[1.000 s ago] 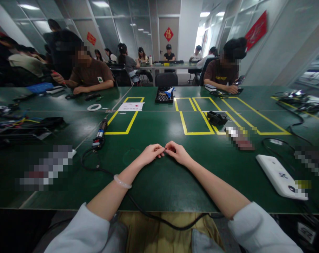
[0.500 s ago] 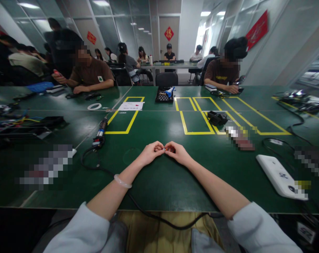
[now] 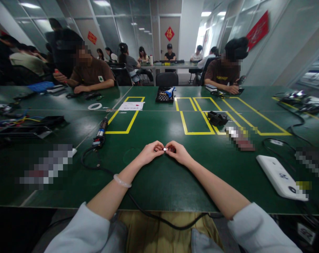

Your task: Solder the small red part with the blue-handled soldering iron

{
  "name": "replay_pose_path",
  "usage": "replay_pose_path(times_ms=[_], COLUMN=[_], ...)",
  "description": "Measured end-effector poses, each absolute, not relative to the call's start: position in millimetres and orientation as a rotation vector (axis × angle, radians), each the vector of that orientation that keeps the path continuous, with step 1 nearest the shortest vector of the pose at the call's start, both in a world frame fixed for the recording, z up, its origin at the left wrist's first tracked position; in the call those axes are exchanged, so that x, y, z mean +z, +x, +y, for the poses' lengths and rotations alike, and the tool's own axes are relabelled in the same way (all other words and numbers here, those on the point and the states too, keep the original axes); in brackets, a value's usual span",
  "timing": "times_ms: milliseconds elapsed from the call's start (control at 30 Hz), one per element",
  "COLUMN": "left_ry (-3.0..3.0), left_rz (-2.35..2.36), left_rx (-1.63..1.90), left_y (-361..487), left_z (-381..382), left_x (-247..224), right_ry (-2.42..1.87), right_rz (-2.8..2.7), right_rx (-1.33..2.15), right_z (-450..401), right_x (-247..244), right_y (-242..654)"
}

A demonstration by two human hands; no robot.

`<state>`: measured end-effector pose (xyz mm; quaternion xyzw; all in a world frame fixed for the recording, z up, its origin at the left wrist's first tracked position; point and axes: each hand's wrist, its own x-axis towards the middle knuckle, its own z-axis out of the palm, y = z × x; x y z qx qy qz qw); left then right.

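Between the fingertips of both hands is a small shiny, whitish piece [image 3: 165, 149], too small for me to name its kind. My left hand [image 3: 152, 151] pinches it from the left, with a pale bangle [image 3: 122, 181] around the wrist. From the right, the thumb and fingers of my right hand [image 3: 177, 152] close on the same piece. Both hands meet just above the green table [image 3: 170, 186], and the curled fingers partly hide what they hold.
Left of my hands lies a cylindrical tool [image 3: 100, 133] with a black cable trailing toward me. A black holder [image 3: 217, 118] and a white device [image 3: 279, 175] lie to the right. Farther back stands a black tray [image 3: 164, 98] with a blue-and-white item. Co-workers sit across the table.
The small piece shows brighter and more plainly between my fingertips, which have shifted slightly. My arms stay in nearly the same place.
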<state>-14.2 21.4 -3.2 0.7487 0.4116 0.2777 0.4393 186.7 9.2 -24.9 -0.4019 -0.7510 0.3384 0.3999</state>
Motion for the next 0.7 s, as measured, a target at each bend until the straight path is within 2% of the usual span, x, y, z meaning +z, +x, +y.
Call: replay_pose_path(times_ms=[200,333,467,600,700], left_ry=[2.113,2.264,1.843,1.552,1.555], left_rz=[1.258,2.06,2.698,2.67,2.617], left_rx=[0.671,0.757,0.572,0.277,0.242], left_y=[-53.0,-121.2,-187.6,-220.1,-223.1], left_z=[41.1,61.0,64.2,62.7,65.6], left_x=[15.7,23.3,23.5,22.5,22.1], right_ry=[-1.043,-1.069,-1.083,-1.085,-1.077], right_rz=[-1.892,-1.89,-1.893,-1.907,-1.911], right_rx=[0.881,0.917,0.937,0.946,0.933], right_z=[9.0,8.9,9.1,9.2,9.2], right_x=[-24.1,-23.7,-23.3,-23.3,-24.1], right_y=[187.3,187.4,186.7,186.5,186.7])
